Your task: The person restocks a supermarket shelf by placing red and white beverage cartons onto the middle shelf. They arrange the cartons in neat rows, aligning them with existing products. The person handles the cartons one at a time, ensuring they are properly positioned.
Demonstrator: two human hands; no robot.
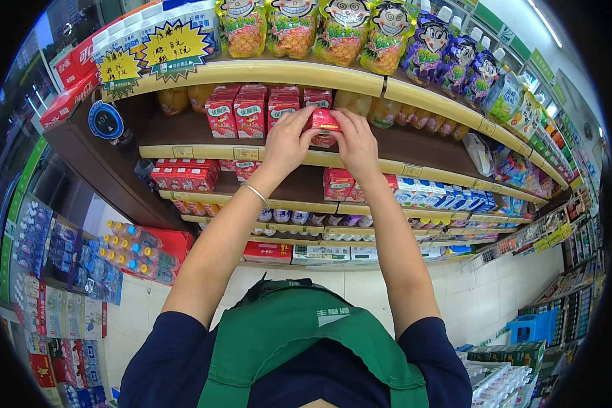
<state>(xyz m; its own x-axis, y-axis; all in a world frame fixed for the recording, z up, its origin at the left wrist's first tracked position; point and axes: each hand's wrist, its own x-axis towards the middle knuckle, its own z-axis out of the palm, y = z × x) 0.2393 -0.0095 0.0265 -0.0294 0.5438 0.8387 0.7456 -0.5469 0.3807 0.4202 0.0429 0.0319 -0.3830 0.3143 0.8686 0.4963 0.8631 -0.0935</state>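
Observation:
Between the fingers of both hands is a small red drink carton (326, 120), held from its two sides at the front of the second shelf (194, 125). My left hand (289, 138) grips its left side, and my right hand (357, 140) its right. Just left of my left hand stand rows of matching red and white cartons (250, 118). Another red carton (317, 98) stands behind the one in my hands. Bottles of yellowish drink (385, 111) stand to the right of my right hand.
Overhanging the cartons is the top shelf's yellow edge (265, 71), with drink pouches (344, 33) above. Lower shelves hold red carton packs (183, 176) and blue-white cartons (428, 193). Bottled drinks (137, 250) stand on the floor at left, a blue stool (533, 326) at right.

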